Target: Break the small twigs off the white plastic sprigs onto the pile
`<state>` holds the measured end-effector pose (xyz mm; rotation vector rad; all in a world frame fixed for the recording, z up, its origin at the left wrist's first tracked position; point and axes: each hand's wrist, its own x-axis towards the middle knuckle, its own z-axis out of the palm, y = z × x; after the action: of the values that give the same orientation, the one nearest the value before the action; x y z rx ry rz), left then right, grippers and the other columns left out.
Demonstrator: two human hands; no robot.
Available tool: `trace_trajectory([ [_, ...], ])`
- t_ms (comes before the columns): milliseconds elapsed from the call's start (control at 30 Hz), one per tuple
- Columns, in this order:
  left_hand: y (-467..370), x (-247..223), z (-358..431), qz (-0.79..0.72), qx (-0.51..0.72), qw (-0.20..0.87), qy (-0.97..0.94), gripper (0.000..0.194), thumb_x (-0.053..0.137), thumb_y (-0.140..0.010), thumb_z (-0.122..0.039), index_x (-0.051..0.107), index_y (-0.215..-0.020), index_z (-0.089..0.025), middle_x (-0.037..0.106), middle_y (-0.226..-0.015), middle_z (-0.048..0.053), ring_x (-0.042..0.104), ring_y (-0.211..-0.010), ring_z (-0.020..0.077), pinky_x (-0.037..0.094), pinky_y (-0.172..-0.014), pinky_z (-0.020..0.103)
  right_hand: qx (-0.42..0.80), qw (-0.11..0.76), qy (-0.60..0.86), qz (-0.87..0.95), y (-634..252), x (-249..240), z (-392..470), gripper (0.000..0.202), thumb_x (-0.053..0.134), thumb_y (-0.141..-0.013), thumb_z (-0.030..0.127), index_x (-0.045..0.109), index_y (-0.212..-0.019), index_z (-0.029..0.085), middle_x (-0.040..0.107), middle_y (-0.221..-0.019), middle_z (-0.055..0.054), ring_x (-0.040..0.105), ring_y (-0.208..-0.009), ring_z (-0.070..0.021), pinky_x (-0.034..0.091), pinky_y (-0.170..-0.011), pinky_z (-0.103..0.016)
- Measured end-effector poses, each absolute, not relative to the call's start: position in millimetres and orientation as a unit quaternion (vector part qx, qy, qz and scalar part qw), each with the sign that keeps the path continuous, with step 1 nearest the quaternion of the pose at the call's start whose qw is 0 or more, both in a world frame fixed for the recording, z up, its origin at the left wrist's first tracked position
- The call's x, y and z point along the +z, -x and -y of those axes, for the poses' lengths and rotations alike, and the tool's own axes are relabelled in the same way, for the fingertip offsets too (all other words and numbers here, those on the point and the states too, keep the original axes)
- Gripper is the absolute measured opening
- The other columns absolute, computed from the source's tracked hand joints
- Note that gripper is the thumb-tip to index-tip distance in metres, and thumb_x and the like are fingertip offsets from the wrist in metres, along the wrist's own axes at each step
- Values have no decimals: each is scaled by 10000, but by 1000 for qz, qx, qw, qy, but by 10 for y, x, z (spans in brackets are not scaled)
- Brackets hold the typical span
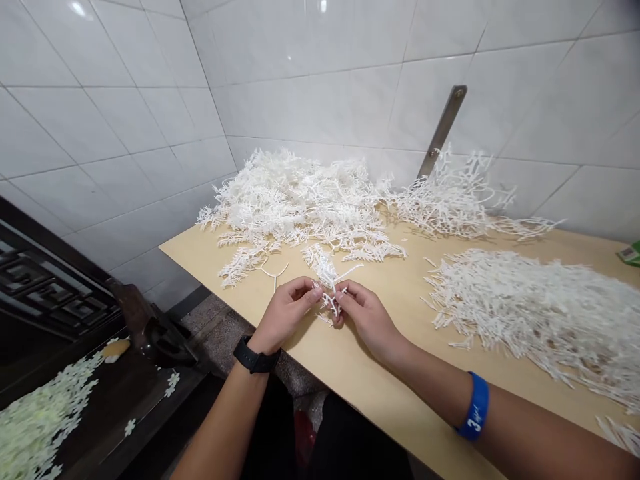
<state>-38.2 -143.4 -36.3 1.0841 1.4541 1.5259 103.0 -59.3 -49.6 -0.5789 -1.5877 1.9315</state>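
Note:
Near the table's front edge, a white branched plastic sprig point(321, 265) lies between my hands. My left hand point(290, 307) pinches its left side with thumb and forefinger. From the other side, my right hand point(364, 315) grips the sprig's small tips between thumb and fingers; some fingertips are hidden beneath. Just beyond the hands rises a large heap of similar white sprigs point(300, 193). A bare forked white stem point(274, 273) lies left of the held sprig.
On the wooden table point(395, 373), small loose white pieces point(540, 313) form a pile at right. Bare branched stems point(450, 200) lie at the back by a metal bar point(445, 127). Tiled walls stand behind and left. A dark wooden chair point(150, 333) holds pale plastic flowers point(45, 413).

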Motion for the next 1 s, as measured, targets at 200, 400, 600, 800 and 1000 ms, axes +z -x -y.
trace_trajectory([
  [200,412,-396,1499,-550,616,373,-423,243,722,-809,-373,644,-782,-144,632,-767,21,566,-738,133,449,-714,253,660,232,186,690,-1052,-466,637,305,609,-882,447,578,-759,169,572,-662,5,534,-626,-124,427,-614,-263],
  [400,442,-431,1472,-541,674,364,-349,251,728,-799,-386,643,-742,-157,656,-781,25,574,-733,119,456,-725,235,594,223,149,759,-1099,-458,659,385,491,-962,387,560,-654,166,526,-593,12,484,-576,-107,360,-581,-243],
  [600,441,-449,1398,-537,727,328,-276,250,714,-802,-377,598,-723,-170,615,-762,-2,545,-691,96,454,-680,209,517,265,133,803,-1144,-470,739,376,463,-970,330,556,-642,174,504,-567,15,468,-548,-109,348,-560,-238],
  [800,393,-405,1472,-590,630,309,-400,157,664,-850,-332,684,-889,-181,692,-929,47,618,-878,160,474,-828,265,499,306,217,781,-1149,-438,637,356,481,-961,376,567,-680,176,534,-617,3,493,-606,-132,368,-593,-252],
  [1000,374,-414,1449,-600,562,334,-461,331,526,-924,-449,701,-976,-173,701,-1007,76,618,-962,205,462,-827,288,502,291,204,788,-1168,-423,526,328,478,-956,368,588,-717,173,560,-677,-12,509,-667,-146,370,-628,-266],
])
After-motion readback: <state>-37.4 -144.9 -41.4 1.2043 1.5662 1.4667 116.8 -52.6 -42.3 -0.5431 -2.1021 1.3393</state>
